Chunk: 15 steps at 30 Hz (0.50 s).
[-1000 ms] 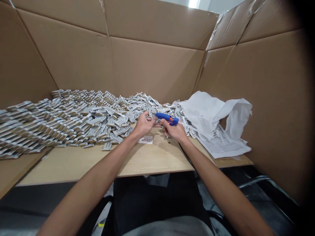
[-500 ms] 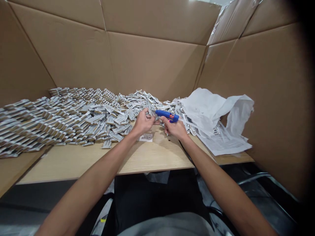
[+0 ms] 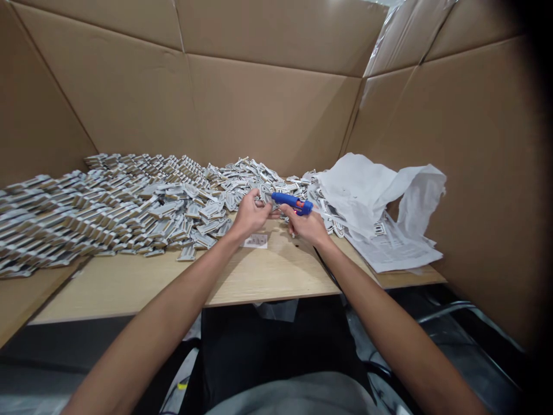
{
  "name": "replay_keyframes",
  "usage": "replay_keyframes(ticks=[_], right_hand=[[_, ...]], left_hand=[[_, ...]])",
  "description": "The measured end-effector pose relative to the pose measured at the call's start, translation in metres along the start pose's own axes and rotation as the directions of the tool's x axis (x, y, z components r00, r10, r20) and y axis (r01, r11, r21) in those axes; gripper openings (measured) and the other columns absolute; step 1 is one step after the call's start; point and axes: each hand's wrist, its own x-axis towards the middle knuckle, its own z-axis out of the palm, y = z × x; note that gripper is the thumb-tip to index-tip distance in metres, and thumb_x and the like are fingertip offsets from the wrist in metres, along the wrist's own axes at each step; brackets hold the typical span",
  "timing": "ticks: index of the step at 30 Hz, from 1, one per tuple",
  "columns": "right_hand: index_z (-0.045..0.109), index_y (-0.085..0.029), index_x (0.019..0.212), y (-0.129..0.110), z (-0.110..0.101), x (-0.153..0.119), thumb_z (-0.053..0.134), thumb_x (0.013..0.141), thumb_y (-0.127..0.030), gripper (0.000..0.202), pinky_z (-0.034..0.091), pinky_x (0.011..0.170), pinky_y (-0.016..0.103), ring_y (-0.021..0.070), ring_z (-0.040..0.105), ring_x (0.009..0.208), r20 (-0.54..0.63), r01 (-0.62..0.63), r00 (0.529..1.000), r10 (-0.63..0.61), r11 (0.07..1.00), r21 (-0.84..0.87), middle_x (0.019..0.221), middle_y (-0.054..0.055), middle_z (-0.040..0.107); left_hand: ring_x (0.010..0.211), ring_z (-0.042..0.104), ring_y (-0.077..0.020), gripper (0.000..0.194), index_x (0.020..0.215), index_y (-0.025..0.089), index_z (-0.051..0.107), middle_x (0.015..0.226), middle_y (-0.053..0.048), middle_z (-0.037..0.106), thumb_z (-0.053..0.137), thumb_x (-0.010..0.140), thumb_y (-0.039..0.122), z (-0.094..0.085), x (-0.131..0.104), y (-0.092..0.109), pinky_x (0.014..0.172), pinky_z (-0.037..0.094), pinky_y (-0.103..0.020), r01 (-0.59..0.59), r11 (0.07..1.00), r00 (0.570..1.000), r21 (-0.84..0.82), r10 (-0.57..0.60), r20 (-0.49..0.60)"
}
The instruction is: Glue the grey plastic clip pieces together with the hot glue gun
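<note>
My right hand (image 3: 307, 225) is wrapped round the handle of a blue glue gun (image 3: 288, 201), whose nozzle points left. A small red light glows near its grip. Close to the nozzle, my left hand (image 3: 253, 214) has its fingers curled in a pinch around a small grey-white flat piece (image 3: 266, 197), mostly covered by the fingers and hard to separate from the pile behind. Both hands are held above the table. Under the left wrist lies a small printed paper (image 3: 256, 241). Behind the hands spreads a loose heap of grey-white cut-out pieces (image 3: 246, 173).
Stacked rows of similar pieces (image 3: 103, 213) fill the left of the wooden table (image 3: 268, 274). At right, crumpled white wrapping sheet (image 3: 358, 187) lies over more pieces. Cardboard walls (image 3: 276, 115) enclose the back and sides. A black cord (image 3: 327, 266) runs beneath my right forearm.
Almost nothing differs. The glue gun and my right hand have shifted very slightly left; the left hand keeps its place and pinch.
</note>
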Motion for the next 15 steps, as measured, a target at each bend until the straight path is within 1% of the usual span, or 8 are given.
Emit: replay_keyframes(ticks=[3,6,9,12,15], right_hand=[[0.056,-0.024,0.052,-0.0029,-0.0008,-0.0013,0.057,0.085,-0.082,0.067,0.045,0.052,0.030,0.0166,0.058,0.043,0.000,0.007,1.000,-0.007,1.000,-0.015,0.042,0.001,0.056],[0.058,-0.022,0.054,-0.0051,-0.0013,-0.0024,0.055,0.087,-0.081,0.067,0.045,0.053,0.029,0.0157,0.059,0.044,0.007,0.003,1.000,-0.003,1.000,-0.031,0.044,0.001,0.057],[0.060,-0.022,0.058,-0.0040,0.0000,-0.0025,0.056,0.086,-0.080,0.065,0.045,0.052,0.028,0.0151,0.057,0.043,0.001,0.013,1.000,-0.013,1.000,-0.011,0.045,0.000,0.057],[0.063,-0.022,0.064,-0.0007,0.0025,-0.0019,0.061,0.083,-0.081,0.061,0.043,0.047,0.028,0.0154,0.056,0.043,-0.011,0.027,1.000,-0.026,0.998,0.052,0.047,-0.001,0.058],[0.063,-0.023,0.064,0.0025,0.0046,-0.0016,0.065,0.081,-0.080,0.060,0.043,0.047,0.028,0.0162,0.057,0.046,-0.028,0.046,0.999,-0.045,0.996,0.074,0.049,0.000,0.060]], left_hand=[[0.075,0.077,-0.0223,0.036,0.101,0.019,0.054,0.083,-0.003,0.072,0.083,0.080,0.023,0.0006,0.0001,-0.0003,0.076,0.068,-0.044,-0.014,1.000,1.000,0.004,0.014,-0.006],[0.070,0.075,-0.0196,0.032,0.098,0.019,0.053,0.081,-0.002,0.071,0.080,0.080,0.021,0.0002,0.0016,-0.0025,0.071,0.069,-0.042,-0.043,0.999,0.999,0.025,0.043,-0.017],[0.073,0.074,-0.0181,0.031,0.099,0.019,0.054,0.087,-0.003,0.072,0.077,0.079,0.021,-0.0017,0.0034,-0.0053,0.069,0.069,-0.039,-0.083,0.996,0.996,0.045,0.084,-0.027],[0.076,0.074,-0.0184,0.032,0.102,0.019,0.055,0.094,-0.004,0.072,0.077,0.079,0.021,-0.0041,0.0046,-0.0069,0.066,0.068,-0.037,-0.115,0.991,0.993,0.071,0.117,-0.031],[0.078,0.073,-0.0186,0.031,0.104,0.019,0.056,0.096,-0.005,0.072,0.075,0.080,0.020,-0.0052,0.0044,-0.0062,0.066,0.068,-0.036,-0.123,0.990,0.992,0.076,0.125,-0.025]])
